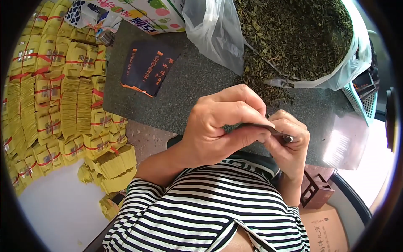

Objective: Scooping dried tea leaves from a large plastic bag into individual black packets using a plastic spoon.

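My left hand (pixel 214 126) is closed, pinching a thin dark piece (pixel 258 125) between thumb and fingers. This piece is seen nearly edge-on, so whether it is a packet like those on the table I cannot tell. Its other end is gripped by my right hand (pixel 291 140), whose fingers are curled round it. A small shiny bit shows between the right fingers, too small to name. Both hands are held close together in front of my body, above the near edge of the dark speckled table (pixel 193 80). Left of them lies a stack of dark packets (pixel 149 67) with orange print.
A large clear plastic bag (pixel 336 80) of dried green leaves (pixel 294 38) fills the far right, with loose leaves spilling out. A printed carton (pixel 151 14) stands behind. Red-tied bundles of yellow packets (pixel 50 92) are stacked at left. A teal basket (pixel 363 103) sits right.
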Demonstrator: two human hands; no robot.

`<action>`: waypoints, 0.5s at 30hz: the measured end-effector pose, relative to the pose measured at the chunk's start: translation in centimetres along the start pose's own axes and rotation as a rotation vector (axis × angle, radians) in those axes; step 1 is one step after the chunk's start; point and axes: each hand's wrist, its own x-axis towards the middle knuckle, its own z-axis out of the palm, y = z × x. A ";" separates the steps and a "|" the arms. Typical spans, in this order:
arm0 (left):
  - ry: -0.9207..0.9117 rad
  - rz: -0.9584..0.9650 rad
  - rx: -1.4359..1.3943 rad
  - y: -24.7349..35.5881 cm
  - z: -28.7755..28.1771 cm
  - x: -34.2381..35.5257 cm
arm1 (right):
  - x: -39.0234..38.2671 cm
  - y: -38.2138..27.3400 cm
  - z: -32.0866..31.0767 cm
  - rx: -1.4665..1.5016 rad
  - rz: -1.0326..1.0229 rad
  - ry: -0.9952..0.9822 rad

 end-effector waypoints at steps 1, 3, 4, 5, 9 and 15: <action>0.037 0.007 -0.009 -0.1 0.1 -0.1 | -0.1 0.0 0.1 0.051 0.021 0.012; 0.076 0.011 -0.019 -0.2 0.2 -0.2 | -0.1 -0.1 0.2 0.103 0.043 0.023; 0.081 0.024 -0.006 -0.4 0.2 -0.2 | 0.1 -0.3 0.3 0.113 0.070 0.031; 0.086 0.038 0.007 -0.6 0.2 -0.2 | 0.2 -0.5 0.4 0.122 0.096 0.039; 0.138 0.017 -0.072 -1.4 1.3 -0.6 | 0.6 0.4 0.7 0.223 0.012 0.016; 0.080 -0.270 -0.266 -0.7 1.2 -0.4 | 0.2 0.0 0.8 0.325 0.066 0.077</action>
